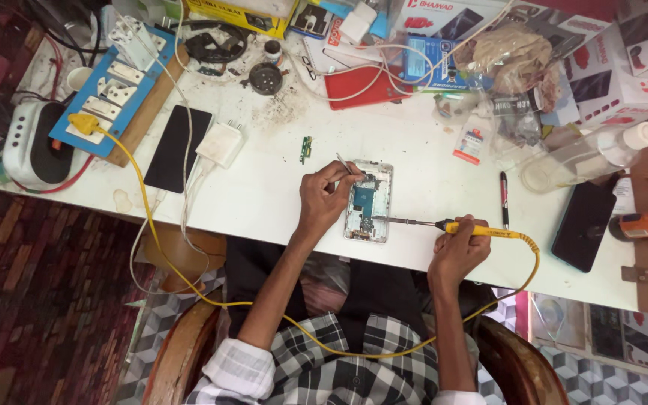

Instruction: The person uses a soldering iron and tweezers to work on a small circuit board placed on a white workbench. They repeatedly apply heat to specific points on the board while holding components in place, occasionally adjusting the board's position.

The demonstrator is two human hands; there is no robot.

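Checked shirt sleeves [316,367] fill the bottom edge, nearest the camera. Beyond the opened phone [369,201], white-and-red cartons [609,71] crowd the far right, a blue-and-white box [421,60] and a red case [361,86] lie straight behind it, and a yellow box [238,15] sits far left. Left hand [324,199] pinches thin tweezers [344,165] at the phone's upper left corner. Right hand [459,247] grips a yellow soldering iron [444,226], tip touching the phone's right edge. White table [279,187], stained and scuffed; patterned tile floor [54,300] below.
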